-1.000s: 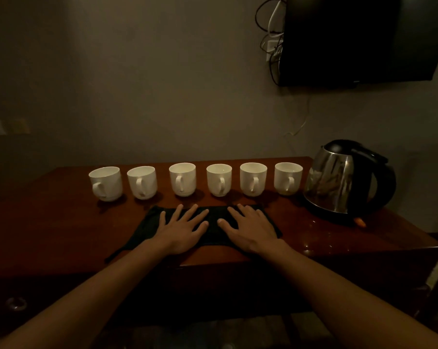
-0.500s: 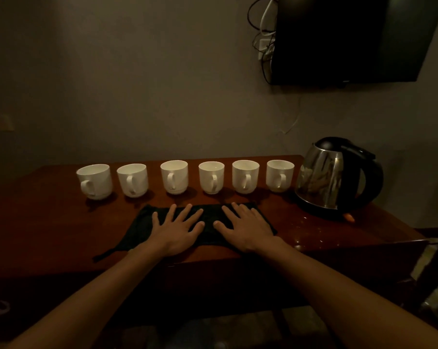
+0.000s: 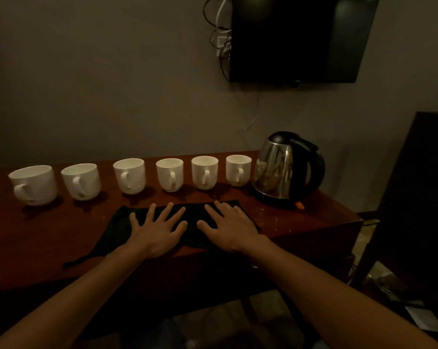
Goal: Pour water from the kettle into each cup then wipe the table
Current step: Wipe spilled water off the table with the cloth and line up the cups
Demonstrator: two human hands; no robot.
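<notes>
Nothing on the table (image 3: 49,235) has shifted since a moment ago; only the view has swung right, bringing in a dark cabinet (image 3: 419,197), cut off at the right edge. On the far wall the television (image 3: 301,39) loses its top. The dark cloth (image 3: 117,230) lies near the front edge, its middle hidden under the left hand (image 3: 157,233) and right hand (image 3: 233,227), both flat with fingers spread. The kettle (image 3: 281,167) stands far right, just beside the row of six white cups (image 3: 169,173). It is too dim to tell whether they hold water.

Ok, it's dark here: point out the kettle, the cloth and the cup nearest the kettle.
kettle (image 3: 273,172), head view, steel body.
cloth (image 3: 117,227), head view, bare left part.
cup nearest the kettle (image 3: 231,170), head view, front wall.
</notes>
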